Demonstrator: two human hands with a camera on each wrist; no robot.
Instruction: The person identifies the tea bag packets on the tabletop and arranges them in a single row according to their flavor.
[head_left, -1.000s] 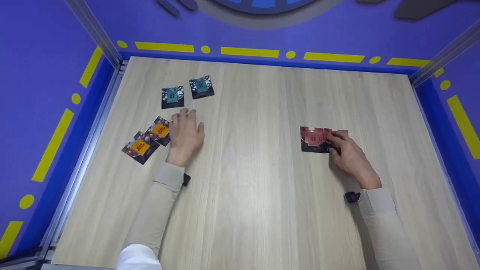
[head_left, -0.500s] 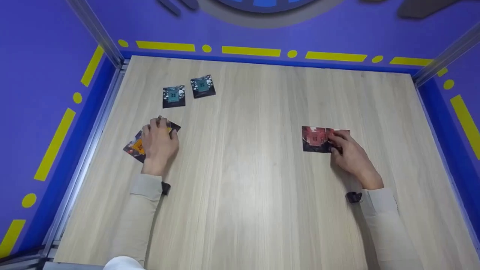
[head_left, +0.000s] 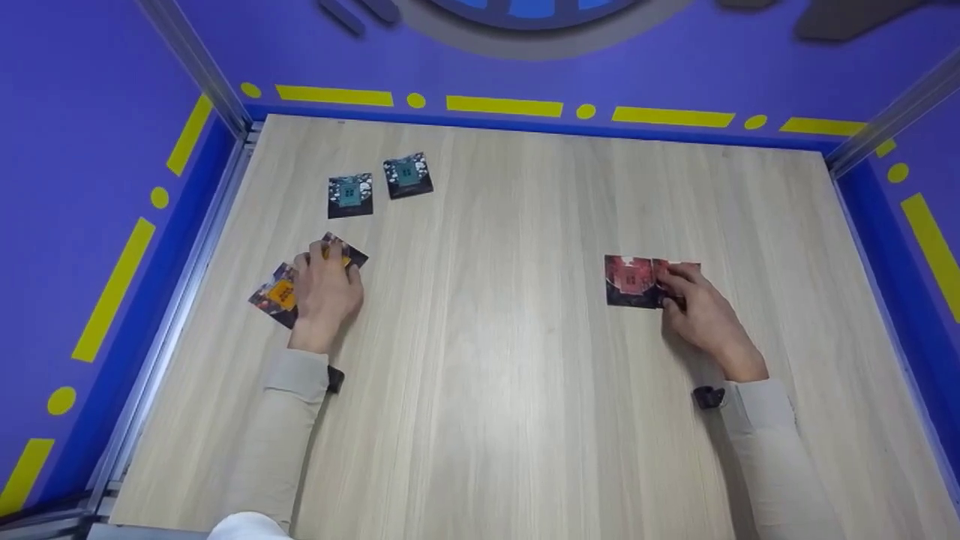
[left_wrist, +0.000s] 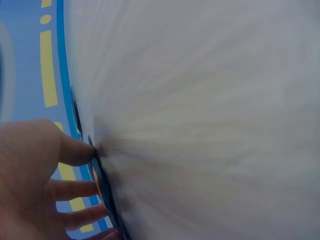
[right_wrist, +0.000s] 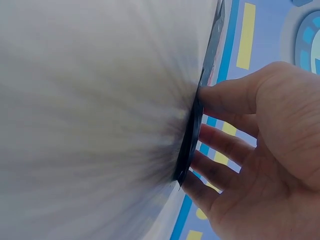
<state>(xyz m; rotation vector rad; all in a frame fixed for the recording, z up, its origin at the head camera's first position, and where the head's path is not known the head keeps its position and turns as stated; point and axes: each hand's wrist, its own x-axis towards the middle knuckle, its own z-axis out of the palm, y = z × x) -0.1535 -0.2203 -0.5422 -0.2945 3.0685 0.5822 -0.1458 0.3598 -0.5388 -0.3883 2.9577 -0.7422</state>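
My left hand (head_left: 328, 289) rests its fingers on an orange-labelled square packet (head_left: 358, 260), partly hiding it. In the left wrist view the thumb (left_wrist: 77, 151) and outstretched fingers touch this packet's thin dark edge (left_wrist: 107, 192). Beside it lies a second orange-labelled packet (head_left: 279, 296), partly under the hand. My right hand (head_left: 705, 315) touches a red packet (head_left: 686, 265) with its fingertips and covers most of it. Against that one, on its left, lies another red packet (head_left: 630, 280). The right wrist view shows thumb and fingers (right_wrist: 227, 142) against the packet's dark edge (right_wrist: 190, 145).
Two teal-labelled packets (head_left: 350, 195) lie apart at the back left of the wooden table (head_left: 487, 337). Blue walls (head_left: 517, 82) with yellow marks stand along the back and sides, joined by metal posts (head_left: 196, 64).
My left hand has moved left and nearer to me, onto the orange-labelled packet. That packet has turned and shifted slightly right. The right hand has stayed on the red packet.
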